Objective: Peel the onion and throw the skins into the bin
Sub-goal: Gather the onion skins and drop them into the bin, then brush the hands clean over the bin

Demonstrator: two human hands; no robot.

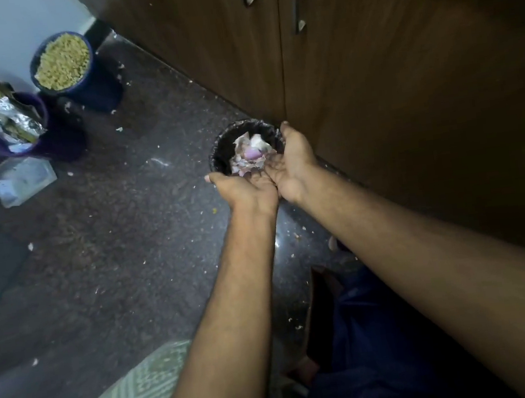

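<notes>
A small black bin (224, 137) lined with a black bag stands on the dark floor against the cupboard. My left hand (246, 189) and my right hand (293, 162) are cupped side by side, palms up, at the bin's near rim. A heap of pink and white onion skins (249, 154) rests on my fingers and reaches over the bin's opening. I cannot tell how much of the heap lies inside the bin. No whole onion is in view.
Brown cupboard doors (373, 86) with metal handles rise right behind the bin. At the far left stand a blue tub of yellowish grains (61, 63), a purple tub stuffed with foil packets (19, 129) and a clear plastic container (21, 180). A pale green mat (130, 397) lies near me.
</notes>
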